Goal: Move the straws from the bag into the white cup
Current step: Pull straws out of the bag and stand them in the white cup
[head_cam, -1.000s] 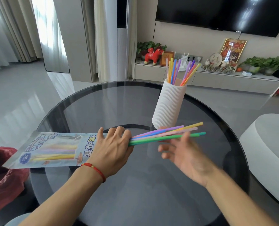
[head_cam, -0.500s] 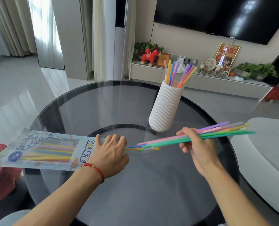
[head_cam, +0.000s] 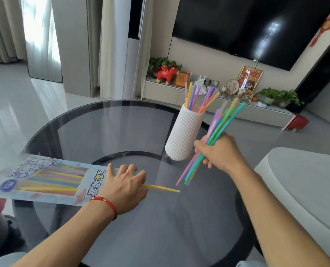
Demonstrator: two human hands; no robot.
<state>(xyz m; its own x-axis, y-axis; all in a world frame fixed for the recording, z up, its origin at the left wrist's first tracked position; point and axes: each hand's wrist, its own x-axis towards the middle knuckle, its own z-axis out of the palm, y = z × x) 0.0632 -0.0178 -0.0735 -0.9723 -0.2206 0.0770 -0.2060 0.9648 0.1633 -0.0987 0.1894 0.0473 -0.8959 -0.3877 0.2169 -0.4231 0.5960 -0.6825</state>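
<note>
- While the left hand [head_cam: 124, 186] lies flat with fingers spread on the open end of the bag [head_cam: 44, 181], it seems to pin the bag to the glass tabletop [head_cam: 106, 132] so it cannot slide as straws come out; this grip closes on nothing.
- One yellow straw [head_cam: 163, 188] pokes out from under that hand, lying flat along the tabletop and pointing right; more straws remain inside the bag, lengthwise along it.
- The right hand [head_cam: 219, 154] has its grip closed around a bundle of straws [head_cam: 217, 132], just right of the white cup [head_cam: 183, 135].
- That bundle's long axis runs diagonally, upper ends up and right past the cup rim, lower ends down and left above the tabletop, probably being tilted upright for dropping in.
- Straws already in the cup stand fanned upward.
</note>
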